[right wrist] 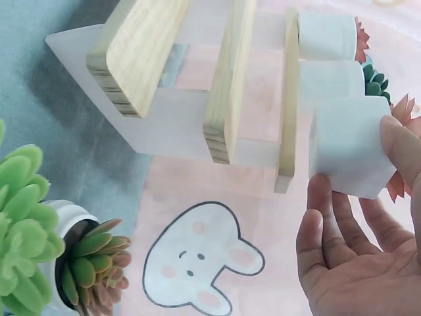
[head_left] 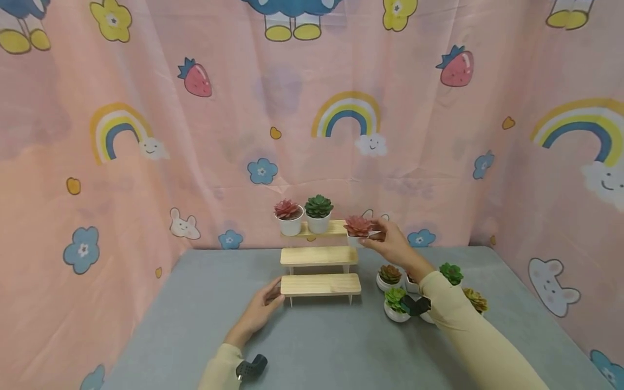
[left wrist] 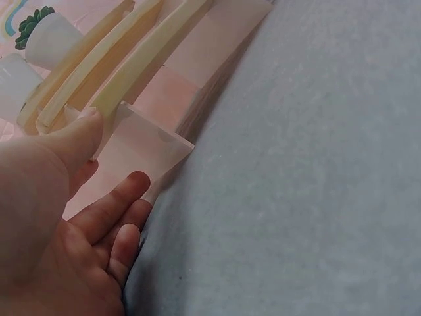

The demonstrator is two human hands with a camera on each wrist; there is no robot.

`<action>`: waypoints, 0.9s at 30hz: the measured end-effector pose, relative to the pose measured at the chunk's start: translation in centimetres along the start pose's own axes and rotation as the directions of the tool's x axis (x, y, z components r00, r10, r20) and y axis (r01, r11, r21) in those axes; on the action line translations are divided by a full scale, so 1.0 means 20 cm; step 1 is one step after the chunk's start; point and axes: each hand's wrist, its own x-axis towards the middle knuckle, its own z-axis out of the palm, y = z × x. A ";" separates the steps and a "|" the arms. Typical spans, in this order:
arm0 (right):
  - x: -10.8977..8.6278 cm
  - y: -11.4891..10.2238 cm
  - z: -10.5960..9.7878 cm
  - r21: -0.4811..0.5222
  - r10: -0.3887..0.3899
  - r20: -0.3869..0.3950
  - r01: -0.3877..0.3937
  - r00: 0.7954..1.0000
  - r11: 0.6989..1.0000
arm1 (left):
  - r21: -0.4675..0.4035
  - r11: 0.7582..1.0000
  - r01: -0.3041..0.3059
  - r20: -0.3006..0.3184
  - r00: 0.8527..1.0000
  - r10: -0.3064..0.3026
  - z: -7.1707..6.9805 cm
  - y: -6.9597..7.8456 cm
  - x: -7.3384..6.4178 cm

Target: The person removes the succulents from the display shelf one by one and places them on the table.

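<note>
- Right hand (head_left: 392, 244): grip closed round a potted red plant (head_left: 358, 226), just off the top right end of the shelf (head_left: 319, 284).
- Left hand (head_left: 260, 309): grip half-curled, thumb and forefinger pinching the shelf's lower left end.

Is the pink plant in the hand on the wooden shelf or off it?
Off: the right hand holds its white pot, and the right wrist view shows a thin gap between that pot and the top board.
</note>
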 end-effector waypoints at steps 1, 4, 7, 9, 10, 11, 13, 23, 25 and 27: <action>0.00 0.00 0.00 0.002 0.005 0.004 -0.005 1.000 1.000 | 0.001 1.000 0.002 0.000 1.000 -0.002 0.00 0.00 0.00; -0.02 0.00 0.00 0.012 0.005 0.006 -0.005 1.000 1.000 | 0.005 1.000 0.008 -0.003 1.000 -0.008 0.00 0.00 0.00; -0.04 0.01 0.00 0.018 0.000 0.006 0.000 1.000 1.000 | 0.011 1.000 0.017 -0.006 1.000 -0.017 0.00 0.00 0.00; -0.05 0.01 -0.01 0.021 -0.011 0.008 0.010 1.000 1.000 | 0.012 1.000 0.023 -0.004 1.000 -0.023 0.00 -0.01 0.00; -0.06 0.02 -0.01 0.022 -0.018 0.010 0.018 1.000 1.000 | 0.012 1.000 0.026 -0.003 1.000 -0.026 0.00 -0.01 0.00; -0.06 0.02 -0.01 0.024 -0.026 0.012 0.026 1.000 0.999 | 0.013 1.000 0.022 -0.002 1.000 -0.022 0.00 -0.01 0.00; -0.07 0.03 -0.01 0.027 -0.043 0.012 0.043 0.999 0.999 | 0.011 1.000 0.021 -0.001 1.000 -0.021 0.00 -0.01 0.00; -0.13 0.03 -0.04 0.015 -0.061 0.009 0.061 0.998 0.998 | -0.003 1.000 0.002 0.002 1.000 -0.002 0.00 0.01 -0.01; -0.15 0.02 -0.05 -0.001 -0.057 0.005 0.057 0.998 0.998 | -0.003 1.000 0.006 0.001 1.000 -0.006 0.00 0.01 -0.01; -0.17 0.01 -0.05 -0.012 -0.056 0.002 0.056 0.998 0.998 | -0.004 1.000 0.011 -0.001 1.000 -0.011 0.00 0.01 -0.01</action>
